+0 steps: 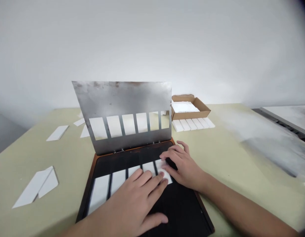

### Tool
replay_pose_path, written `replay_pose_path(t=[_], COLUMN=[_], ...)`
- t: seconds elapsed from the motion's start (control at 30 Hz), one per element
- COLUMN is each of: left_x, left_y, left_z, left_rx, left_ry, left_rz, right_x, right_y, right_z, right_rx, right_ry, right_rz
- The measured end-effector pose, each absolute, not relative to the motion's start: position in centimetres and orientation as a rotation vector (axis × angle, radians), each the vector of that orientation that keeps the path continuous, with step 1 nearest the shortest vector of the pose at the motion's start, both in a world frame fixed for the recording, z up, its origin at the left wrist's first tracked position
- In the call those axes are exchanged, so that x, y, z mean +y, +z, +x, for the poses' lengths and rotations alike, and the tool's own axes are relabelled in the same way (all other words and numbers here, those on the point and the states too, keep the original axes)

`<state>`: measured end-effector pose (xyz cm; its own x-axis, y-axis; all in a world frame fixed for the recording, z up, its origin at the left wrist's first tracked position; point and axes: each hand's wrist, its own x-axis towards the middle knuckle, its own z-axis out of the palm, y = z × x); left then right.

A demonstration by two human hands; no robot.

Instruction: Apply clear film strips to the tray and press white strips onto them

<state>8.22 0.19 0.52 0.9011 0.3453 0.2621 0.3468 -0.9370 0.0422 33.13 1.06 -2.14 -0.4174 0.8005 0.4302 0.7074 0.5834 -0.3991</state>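
Note:
A black tray with an orange-brown edge lies before me, its hinged metal frame raised at the back. Rectangular windows run along the frame's lower part. Several white cards lie side by side in the tray. My left hand stretches over the row, fingers extended and thumb apart, fingertips at the rightmost white card. At that same card, the thumb and index finger of my right hand touch its upper part, with the other fingers curved and spread. The hands partly cover the middle and right cards.
A cardboard box holding white pieces stands behind, right of the frame. In front of it lies a row of white cards. Loose white pieces are scattered on the left of the pale green table. Grey equipment sits far right.

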Motion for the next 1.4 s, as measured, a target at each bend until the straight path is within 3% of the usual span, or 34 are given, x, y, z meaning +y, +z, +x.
replay_pose_path(t=[0.23, 1.4], left_x=[-0.14, 0.70], left_y=[0.19, -0.34], left_z=[7.84, 7.44], left_rx=[-0.717, -0.725], left_ry=[-0.447, -0.339], left_rz=[-3.059, -3.153], right_x=[0.80, 0.32], right_y=[-2.00, -1.45], right_z=[33.57, 34.02], right_rx=[-2.301, -2.419], right_ry=[-0.004, -0.016], right_rz=[-1.064, -0.966])
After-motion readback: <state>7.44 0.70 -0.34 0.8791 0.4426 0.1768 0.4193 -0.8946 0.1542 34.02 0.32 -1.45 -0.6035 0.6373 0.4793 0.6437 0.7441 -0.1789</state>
